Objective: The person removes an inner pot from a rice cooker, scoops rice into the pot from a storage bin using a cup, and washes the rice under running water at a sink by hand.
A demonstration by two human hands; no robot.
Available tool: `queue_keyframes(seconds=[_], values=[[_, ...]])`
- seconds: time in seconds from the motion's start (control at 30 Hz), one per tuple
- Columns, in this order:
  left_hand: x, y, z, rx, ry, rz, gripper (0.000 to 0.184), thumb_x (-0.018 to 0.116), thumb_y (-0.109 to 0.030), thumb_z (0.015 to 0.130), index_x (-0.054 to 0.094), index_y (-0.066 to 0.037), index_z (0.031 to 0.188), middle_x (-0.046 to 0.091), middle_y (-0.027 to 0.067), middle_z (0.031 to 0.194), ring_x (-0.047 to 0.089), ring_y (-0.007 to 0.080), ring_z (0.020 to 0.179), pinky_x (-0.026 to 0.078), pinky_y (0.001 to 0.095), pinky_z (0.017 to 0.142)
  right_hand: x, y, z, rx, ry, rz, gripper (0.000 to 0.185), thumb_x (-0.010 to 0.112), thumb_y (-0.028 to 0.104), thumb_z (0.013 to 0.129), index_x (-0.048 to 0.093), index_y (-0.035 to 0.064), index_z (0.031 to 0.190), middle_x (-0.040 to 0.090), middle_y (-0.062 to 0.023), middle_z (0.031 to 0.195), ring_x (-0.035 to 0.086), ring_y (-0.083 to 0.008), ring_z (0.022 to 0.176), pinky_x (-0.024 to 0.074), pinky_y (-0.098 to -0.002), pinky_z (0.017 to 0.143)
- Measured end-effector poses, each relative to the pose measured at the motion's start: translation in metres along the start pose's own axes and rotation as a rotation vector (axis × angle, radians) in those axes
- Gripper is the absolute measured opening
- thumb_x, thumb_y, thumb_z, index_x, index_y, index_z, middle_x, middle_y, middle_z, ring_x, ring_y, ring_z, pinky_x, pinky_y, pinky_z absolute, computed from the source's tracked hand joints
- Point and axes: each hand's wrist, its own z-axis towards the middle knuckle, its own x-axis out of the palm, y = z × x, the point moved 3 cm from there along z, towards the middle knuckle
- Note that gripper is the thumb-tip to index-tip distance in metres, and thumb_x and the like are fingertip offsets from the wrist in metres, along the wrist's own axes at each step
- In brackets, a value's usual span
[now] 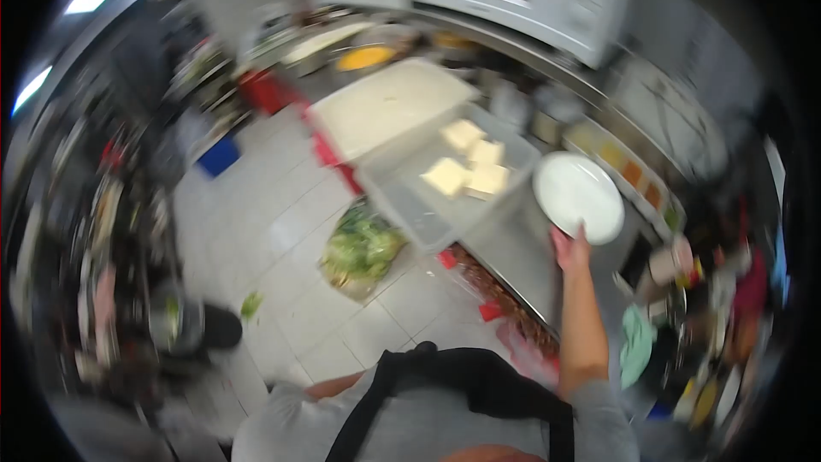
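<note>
A white oval plate (pixel 579 198) is held by its near edge in my right hand (pixel 570 245), the thumb on top of the rim. It is over the steel counter (pixel 523 252), to the right of a clear plastic tub (pixel 410 197). Several pale yellow blocks (pixel 446 177) lie in that tub. Behind it is another container with a whitish top (pixel 389 107). Only a bit of my left arm (pixel 335 386) shows at the lower edge; my left hand is hidden.
A bag of green leaves (pixel 361 250) lies on the tiled floor (pixel 295 244), left of the counter. Small food compartments (pixel 631 173) line the counter's back right. A green cloth (pixel 636 344) and bottles are at the right. A white microwave (pixel 530 0) stands behind.
</note>
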Motion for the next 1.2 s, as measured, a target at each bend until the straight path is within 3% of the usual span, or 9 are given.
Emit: queue_keyframes(seconds=[0.07, 0.17, 0.3, 0.37, 0.43, 0.53, 0.6, 0.9, 1.2], values=[[-0.042, -0.001, 0.021, 0.006, 0.036, 0.045, 0.068, 0.036, -0.07, 0.079, 0.025, -0.039, 0.138, 0.019, 0.0163, 0.146, 0.012, 0.0415, 0.134, 0.013, 0.0619, 0.103, 0.04, 0.016, -0.068, 0.17, -0.241, -0.179, 0.069, 0.054, 0.05, 0.085, 0.039, -0.0051, 0.123, 0.052, -0.0291, 0.11, 0.058, -0.0345, 0.099, 0.0507, -0.0405, 0.083], [-0.094, -0.023, 0.051, 0.029, 0.088, 0.167, 0.067, 0.037, -0.069, 0.079, 0.025, -0.038, 0.138, 0.02, 0.0168, 0.145, 0.013, 0.0418, 0.134, 0.014, 0.062, 0.103, 0.032, 0.027, -0.157, 0.235, 0.144, -0.541, 0.047, 0.052, 0.04, 0.089, 0.049, 0.0015, 0.116, 0.058, -0.0199, 0.11, 0.059, -0.0272, 0.099, 0.0518, -0.0373, 0.078], [-0.126, -0.09, 0.092, 0.09, 0.177, 0.414, 0.067, 0.037, -0.067, 0.08, 0.026, -0.036, 0.138, 0.021, 0.0175, 0.144, 0.013, 0.0422, 0.134, 0.015, 0.0622, 0.102, -0.079, -0.021, -0.306, 0.251, 0.079, 0.237, 0.034, 0.041, 0.029, 0.095, 0.05, 0.0059, 0.119, 0.057, -0.0183, 0.115, 0.058, -0.0276, 0.101, 0.0482, -0.0419, 0.086], [-0.117, -0.143, 0.104, 0.144, 0.214, 0.54, 0.066, 0.038, -0.066, 0.081, 0.026, -0.036, 0.138, 0.022, 0.0179, 0.144, 0.014, 0.0424, 0.133, 0.015, 0.0623, 0.102, -0.221, -0.129, -0.4, 0.269, -0.376, 0.434, 0.034, 0.037, 0.028, 0.097, 0.049, 0.0094, 0.122, 0.055, -0.0212, 0.117, 0.057, -0.031, 0.103, 0.045, -0.043, 0.091], [-0.094, -0.192, 0.113, 0.214, 0.24, 0.644, 0.066, 0.038, -0.065, 0.081, 0.026, -0.035, 0.138, 0.022, 0.0182, 0.144, 0.014, 0.0426, 0.133, 0.016, 0.0623, 0.102, -0.214, -0.116, -0.486, 0.323, -1.187, 0.855, 0.05, 0.048, 0.043, 0.089, 0.044, 0.0147, 0.13, 0.048, -0.0263, 0.124, 0.053, -0.0366, 0.107, 0.042, -0.0401, 0.094], [-0.037, -0.275, 0.111, 0.331, 0.275, 0.749, 0.065, 0.038, -0.064, 0.081, 0.027, -0.034, 0.138, 0.023, 0.0188, 0.143, 0.015, 0.0429, 0.133, 0.016, 0.0625, 0.102, -0.283, -0.102, -0.54, 0.186, -0.958, -0.75, 0.071, 0.056, 0.059, 0.076, 0.042, 0.0177, 0.132, 0.039, -0.0289, 0.131, 0.048, -0.041, 0.113, 0.0404, -0.0451, 0.093], [0.015, -0.328, 0.104, 0.404, 0.299, 0.801, 0.065, 0.039, -0.063, 0.082, 0.027, -0.033, 0.138, 0.023, 0.0191, 0.143, 0.016, 0.0431, 0.133, 0.017, 0.0625, 0.102, -0.33, -0.133, -0.574, 0.415, -1.178, -1.225, 0.071, 0.058, 0.059, 0.074, 0.041, 0.0242, 0.134, 0.057, -0.0207, 0.113, 0.051, -0.0375, 0.111, 0.038, -0.0418, 0.097], [0.275, -0.49, 0.041, 0.578, 0.419, 1.044, 0.063, 0.04, -0.06, 0.083, 0.028, -0.03, 0.138, 0.025, 0.0207, 0.141, 0.018, 0.044, 0.132, 0.019, 0.0629, 0.101, -0.392, -0.16, -0.855, 0.707, -1.524, -0.529, 0.071, 0.058, 0.058, 0.075, 0.039, 0.0253, 0.135, 0.041, -0.0194, 0.123, 0.039, -0.0396, 0.117, 0.0312, -0.0492, 0.097], [0.527, -0.621, 0.015, 0.671, 0.528, 1.349, 0.061, 0.041, -0.056, 0.085, 0.03, -0.027, 0.137, 0.028, 0.0223, 0.14, 0.02, 0.0448, 0.131, 0.021, 0.0633, 0.1, -0.469, 0.003, -0.94, 0.518, -1.753, -0.44, 0.072, 0.059, 0.057, 0.075, 0.036, 0.0264, 0.136, 0.024, -0.0181, 0.134, 0.028, -0.0418, 0.124, 0.0243, -0.0565, 0.097]])
